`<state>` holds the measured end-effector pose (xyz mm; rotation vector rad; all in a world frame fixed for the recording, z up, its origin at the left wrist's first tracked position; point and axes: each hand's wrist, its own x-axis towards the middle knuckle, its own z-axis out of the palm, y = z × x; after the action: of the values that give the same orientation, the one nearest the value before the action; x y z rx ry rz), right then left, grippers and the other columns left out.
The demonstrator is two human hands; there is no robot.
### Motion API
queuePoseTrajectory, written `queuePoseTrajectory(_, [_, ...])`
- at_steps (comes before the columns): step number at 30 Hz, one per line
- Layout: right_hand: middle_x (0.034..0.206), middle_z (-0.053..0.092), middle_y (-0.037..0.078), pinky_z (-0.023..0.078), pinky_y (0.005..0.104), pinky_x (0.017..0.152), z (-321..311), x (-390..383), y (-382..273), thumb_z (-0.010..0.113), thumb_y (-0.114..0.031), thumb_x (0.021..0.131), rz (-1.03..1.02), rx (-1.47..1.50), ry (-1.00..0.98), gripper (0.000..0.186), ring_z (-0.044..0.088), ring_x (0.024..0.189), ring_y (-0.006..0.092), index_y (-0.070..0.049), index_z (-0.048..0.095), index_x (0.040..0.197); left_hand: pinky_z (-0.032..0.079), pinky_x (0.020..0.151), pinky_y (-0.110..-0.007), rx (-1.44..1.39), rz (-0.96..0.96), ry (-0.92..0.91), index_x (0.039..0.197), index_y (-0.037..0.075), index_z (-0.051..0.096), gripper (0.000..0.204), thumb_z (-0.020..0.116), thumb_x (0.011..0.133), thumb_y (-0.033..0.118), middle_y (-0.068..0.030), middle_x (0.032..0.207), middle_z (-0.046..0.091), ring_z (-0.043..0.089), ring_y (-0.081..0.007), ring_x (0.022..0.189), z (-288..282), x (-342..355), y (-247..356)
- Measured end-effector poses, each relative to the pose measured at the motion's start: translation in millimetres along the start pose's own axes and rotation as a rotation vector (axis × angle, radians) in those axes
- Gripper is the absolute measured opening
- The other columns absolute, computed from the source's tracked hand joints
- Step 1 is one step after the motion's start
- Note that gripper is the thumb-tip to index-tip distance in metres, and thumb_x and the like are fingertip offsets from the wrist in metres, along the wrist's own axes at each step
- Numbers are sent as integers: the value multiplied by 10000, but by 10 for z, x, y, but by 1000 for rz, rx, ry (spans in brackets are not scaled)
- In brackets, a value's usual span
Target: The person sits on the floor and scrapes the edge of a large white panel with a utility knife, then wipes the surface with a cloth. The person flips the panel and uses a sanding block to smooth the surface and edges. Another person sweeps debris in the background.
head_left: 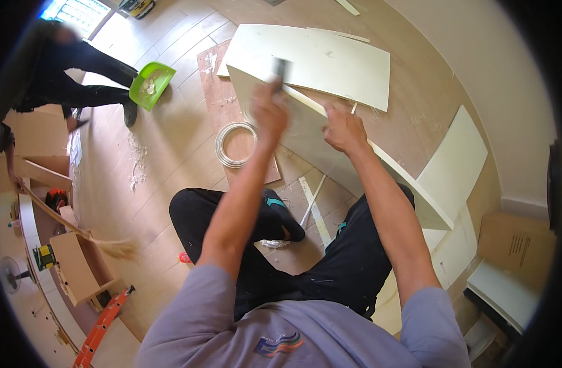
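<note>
A white panel (pixel 315 144) stands on edge between my knees, its long narrow edge facing up. My left hand (pixel 270 115) is raised over the panel's far part, closed around a dark hand tool (pixel 282 70). Motion smears the tool, so its exact kind is unclear. My right hand (pixel 346 130) grips the panel's upper edge near its middle, fingers curled, one fingertip on the edge. A thin white strip (pixel 354 108) shows just beyond my right hand. Left of the panel, a coil of pale edging strip (pixel 220 147) lies on a thin brown board (pixel 211 92).
More white panels (pixel 354 67) lie beyond and at the right (pixel 455 150). At far left, a person (pixel 63 67) holds a broom (pixel 112 247) near a green dustpan (pixel 151 84). A cardboard box (pixel 514 245), drawers (pixel 79 264) and an orange level (pixel 106 325) lie around.
</note>
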<state>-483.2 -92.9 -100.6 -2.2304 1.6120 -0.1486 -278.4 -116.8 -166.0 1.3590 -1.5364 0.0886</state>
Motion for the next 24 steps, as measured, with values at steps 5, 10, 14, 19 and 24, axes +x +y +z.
queuePoseTrajectory(5, [1001,706,246,535,512,863,-63,-27,-12,624,-114,825,41,-12,-23,373,682,989,410,-27,554,1180,499,828,-496,4,-56,-43,1201,93,677,382,624,826,40,-204,980,628,615,-401,939,-36,67,181])
queuePoseTrajectory(10, [993,708,245,535,532,852,53,14,10,660,-135,824,-22,-6,23,392,684,976,421,-36,560,1190,510,834,-477,144,-246,73,1139,76,692,299,643,843,73,-178,982,685,637,-384,923,-340,775,-781])
queuePoseTrajectory(14, [999,708,236,533,535,856,52,-34,30,673,-144,823,26,-16,5,420,681,975,421,-39,560,1213,492,881,-466,-44,-169,-157,1169,95,697,354,676,821,36,-166,1010,665,628,-377,979,-105,5,197])
queuePoseTrajectory(19, [1042,704,228,529,529,873,61,-40,47,670,-148,829,1,-6,18,458,669,1021,412,-49,553,1261,524,834,-460,-49,-132,-32,1152,111,712,329,644,840,29,-151,1047,668,638,-382,953,-107,252,-313])
queuePoseTrajectory(24, [1113,682,244,525,533,881,-1,27,-74,659,-139,829,30,8,-59,464,660,1038,427,-54,553,1272,507,844,-461,61,-373,91,1148,69,665,318,691,831,81,-182,1031,629,614,-380,959,-223,537,-813])
